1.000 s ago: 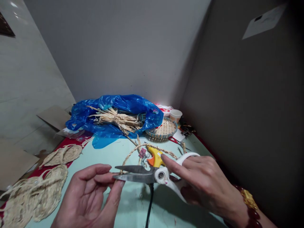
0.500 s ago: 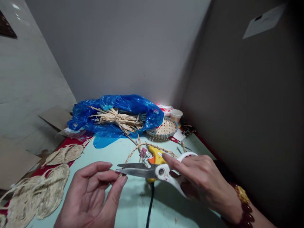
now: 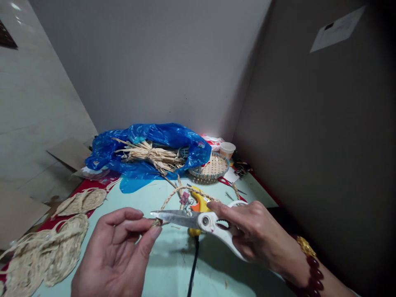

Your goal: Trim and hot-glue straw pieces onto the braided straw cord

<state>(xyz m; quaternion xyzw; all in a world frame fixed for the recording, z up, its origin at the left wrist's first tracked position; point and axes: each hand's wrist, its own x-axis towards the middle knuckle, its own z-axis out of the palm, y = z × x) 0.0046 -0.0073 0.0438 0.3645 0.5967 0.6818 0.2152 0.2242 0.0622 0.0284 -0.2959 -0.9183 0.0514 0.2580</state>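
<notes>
Between thumb and fingers, my left hand (image 3: 120,247) pinches the end of a braided straw cord (image 3: 157,222). The cord's far part loops back over the table beside the glue gun. My right hand (image 3: 250,231) grips white-handled scissors (image 3: 206,222), index finger laid along the top. Their blades look closed and point left, the tips right at the cord end by my left fingertips. Behind the scissors lies a yellow glue gun (image 3: 202,201) with an orange trigger, partly covered by the blades and my right hand.
A blue plastic bag (image 3: 170,132) holding a bundle of dry straw (image 3: 151,154) lies at the back. Next to it are a woven basket (image 3: 213,167), a paper cup (image 3: 227,149) and red-handled scissors (image 3: 225,181). Woven straw soles (image 3: 64,251) lie left. A black cable (image 3: 194,264) runs forward.
The scissor blades have gone from slightly open to closed at the cord end. My right hand has closed on the handles. The whole view has shifted a little.
</notes>
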